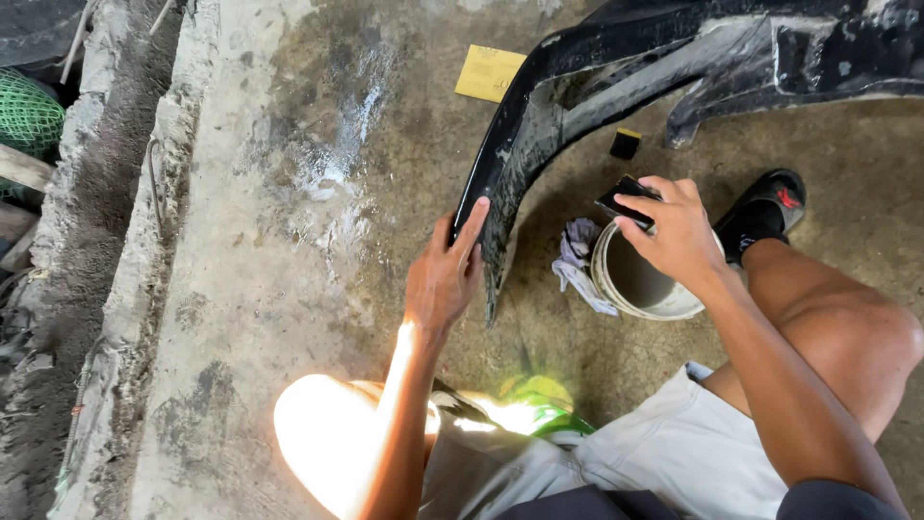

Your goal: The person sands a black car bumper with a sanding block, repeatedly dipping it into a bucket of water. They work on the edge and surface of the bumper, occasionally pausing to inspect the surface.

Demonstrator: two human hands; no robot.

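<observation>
A large black car bumper [616, 67] lies on the wet concrete floor, its curved end coming toward me. My left hand [445, 274] rests flat against that lower end, fingers on its edge. My right hand [674, 231] pinches a small black block [624, 200] just over the rim of a white bucket [643, 289]. The bucket stands between the bumper and my right leg, with a crumpled pale cloth [577, 258] at its left side.
A second small black block with a yellow top [626, 143] lies under the bumper's arch. A yellow sheet [489, 72] lies further back. My right foot in a black sandal [765, 212] is beside the bucket. A rough concrete kerb [135, 241] and green netting [27, 111] are at left.
</observation>
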